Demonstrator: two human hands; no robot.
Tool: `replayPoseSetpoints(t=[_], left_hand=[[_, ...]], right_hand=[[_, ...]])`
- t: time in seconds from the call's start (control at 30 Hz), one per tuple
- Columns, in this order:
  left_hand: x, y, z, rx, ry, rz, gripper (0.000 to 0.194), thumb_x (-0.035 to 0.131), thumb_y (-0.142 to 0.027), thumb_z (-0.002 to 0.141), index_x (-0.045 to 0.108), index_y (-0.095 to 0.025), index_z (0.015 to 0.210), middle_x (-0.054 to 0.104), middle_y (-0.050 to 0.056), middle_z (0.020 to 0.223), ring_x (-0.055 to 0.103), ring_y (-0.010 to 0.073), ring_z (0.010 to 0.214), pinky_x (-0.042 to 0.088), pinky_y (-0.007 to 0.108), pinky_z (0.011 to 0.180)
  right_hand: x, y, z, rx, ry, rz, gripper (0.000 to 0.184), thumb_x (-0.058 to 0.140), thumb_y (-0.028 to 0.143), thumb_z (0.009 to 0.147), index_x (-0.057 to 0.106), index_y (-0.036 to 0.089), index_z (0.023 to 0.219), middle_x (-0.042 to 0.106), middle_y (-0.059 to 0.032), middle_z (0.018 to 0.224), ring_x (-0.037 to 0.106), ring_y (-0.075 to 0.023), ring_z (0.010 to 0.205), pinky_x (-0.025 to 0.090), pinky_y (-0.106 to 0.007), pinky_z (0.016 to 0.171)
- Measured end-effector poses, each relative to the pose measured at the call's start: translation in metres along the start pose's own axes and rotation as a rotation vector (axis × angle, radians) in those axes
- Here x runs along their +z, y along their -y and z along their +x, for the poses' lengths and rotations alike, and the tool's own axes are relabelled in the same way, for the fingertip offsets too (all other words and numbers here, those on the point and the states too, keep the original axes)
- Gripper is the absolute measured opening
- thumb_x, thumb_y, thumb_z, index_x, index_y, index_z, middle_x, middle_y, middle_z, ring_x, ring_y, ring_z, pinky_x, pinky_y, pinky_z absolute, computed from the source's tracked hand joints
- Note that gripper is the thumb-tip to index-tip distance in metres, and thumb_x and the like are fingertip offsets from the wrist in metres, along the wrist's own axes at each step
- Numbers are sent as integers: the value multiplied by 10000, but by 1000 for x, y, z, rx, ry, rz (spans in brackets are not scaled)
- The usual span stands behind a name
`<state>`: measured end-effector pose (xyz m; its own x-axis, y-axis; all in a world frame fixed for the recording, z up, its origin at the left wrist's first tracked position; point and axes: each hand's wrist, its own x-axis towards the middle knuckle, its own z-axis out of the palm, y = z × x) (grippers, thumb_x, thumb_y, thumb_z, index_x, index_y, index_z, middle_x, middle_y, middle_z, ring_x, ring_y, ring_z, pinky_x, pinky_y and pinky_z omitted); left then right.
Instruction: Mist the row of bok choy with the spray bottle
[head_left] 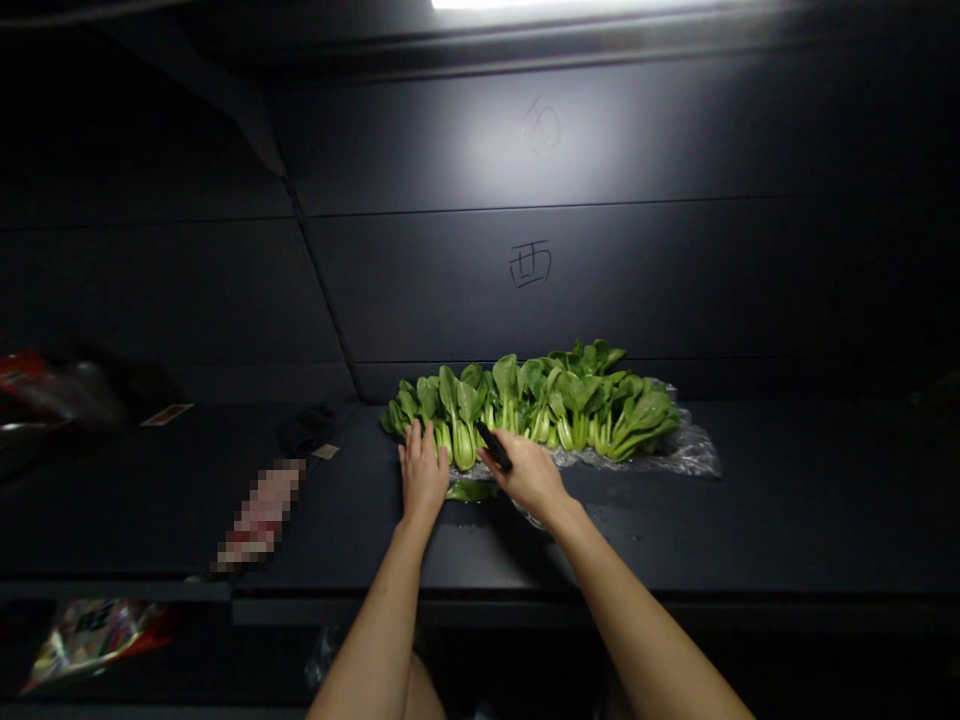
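A dark back panel point(450, 290) fills most of the far side, lit from above by a bright strip. Below it a wide, dark shelf point(817, 500) runs from left to right. At the far edge of the shelf, in the middle, stands a long row of leafy green vegetables point(581, 400), pale stems toward the near side and leaves toward the panel. Crumpled clear plastic point(690, 455) lies under the row and spreads beyond its right end. At near left, on a lower level, is a shiny, colourful bag point(97, 635); at far left, a blurred red and clear package point(64, 390). Nearer the middle, on the left, sits a pinkish, pixelated item point(262, 515).

The two hands are apart. The left hand point(424, 478) has its fingers extended over the left end of the row, at the stems. The right hand point(534, 478) is closed around a slim black object point(495, 448), just in front of the greens.

Left of the row is a dark bundle point(307, 428). A box-like character point(531, 264) is drawn on the panel. Smaller are a loose leaf point(469, 490) between the hands, a flat card point(166, 414) at far left and a small tag point(325, 452) beside the bundle.
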<state>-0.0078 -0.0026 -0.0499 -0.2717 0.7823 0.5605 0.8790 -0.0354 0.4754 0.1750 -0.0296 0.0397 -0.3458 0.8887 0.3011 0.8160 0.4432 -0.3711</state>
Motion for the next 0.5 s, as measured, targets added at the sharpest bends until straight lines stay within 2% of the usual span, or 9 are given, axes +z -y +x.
replayPoseSetpoints(t=[0.2,0.33,0.5], left_hand=[[3,-7,0,67,8,11,478,383,-249,907,482,-99,1350,358,193,1500,252,304,1426,237,532,1138],[4,-8,0,80,13,20,464,393,-240,904,500,-100,1333,373,199,1489,262,310,1422,245,544,1131],[1,-2,1,29,4,33,470,398,-240,903,493,-88,1338,363,209,1492,264,326,1418,250,557,1121]], right_hand=[[-5,-4,-1,71,-2,-34,319,398,461,954,599,224,1027,719,-72,944,667,-196,856,385,-247,676],[-5,-5,-1,37,-14,-34,316,411,459,949,592,217,1043,717,-75,962,668,-203,876,389,-247,681],[0,-4,1,-38,-18,13,313,436,446,942,586,205,1075,713,-84,993,665,-204,908,403,-243,702]])
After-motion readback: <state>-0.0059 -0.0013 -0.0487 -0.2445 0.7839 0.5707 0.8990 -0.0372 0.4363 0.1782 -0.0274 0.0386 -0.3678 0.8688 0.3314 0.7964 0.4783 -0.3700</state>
